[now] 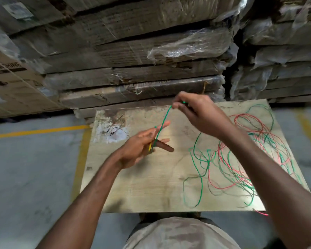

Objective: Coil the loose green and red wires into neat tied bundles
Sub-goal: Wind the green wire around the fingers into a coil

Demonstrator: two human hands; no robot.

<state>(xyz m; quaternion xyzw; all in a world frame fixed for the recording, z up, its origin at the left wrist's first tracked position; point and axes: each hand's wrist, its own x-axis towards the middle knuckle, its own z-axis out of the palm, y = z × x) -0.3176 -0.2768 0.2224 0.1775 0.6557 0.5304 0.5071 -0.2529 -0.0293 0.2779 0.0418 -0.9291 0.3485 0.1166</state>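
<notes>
A green wire (162, 123) runs taut between my two hands above a pale board (151, 186). My right hand (196, 112) pinches its upper end near the board's far edge. My left hand (142, 146) holds the lower end, where green turns wrap around the fingers beside a bit of yellow; its fingers are mostly straight and the thumb points right. A loose tangle of green wires (199, 169) and red wires (248, 119) sprawls over the right half of the board.
A thin black wire loop (115, 130) lies on the board's far left corner. Stacked plastic-wrapped cartons (142, 51) rise just behind the board. Grey floor with yellow lines (38, 131) lies to the left.
</notes>
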